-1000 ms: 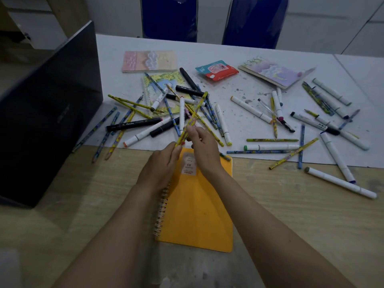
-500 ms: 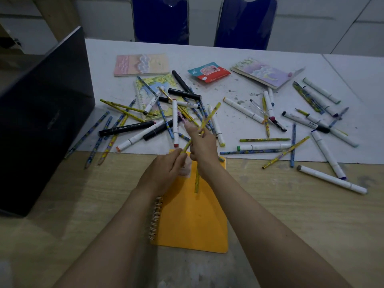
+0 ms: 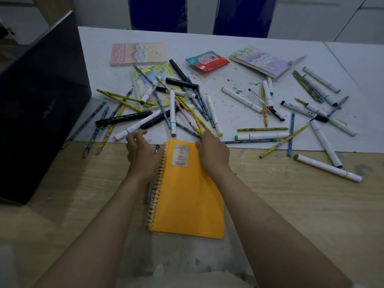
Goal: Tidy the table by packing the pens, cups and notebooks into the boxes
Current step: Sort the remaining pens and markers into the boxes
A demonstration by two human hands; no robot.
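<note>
At the frame's centre, the left hand [image 3: 143, 152], fingers loosely spread, and the right hand [image 3: 212, 150], pinching yellow patterned pencils [image 3: 197, 123], are reaching over the orange spiral-bound notebook [image 3: 187, 194] on the bench [image 3: 291, 204], seemingly gathering pens.

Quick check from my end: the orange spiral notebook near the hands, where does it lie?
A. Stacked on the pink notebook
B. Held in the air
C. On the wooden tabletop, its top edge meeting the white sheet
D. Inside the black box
C: the orange spiral notebook lies flat on the wooden tabletop, its top edge at the white sheet.
</note>
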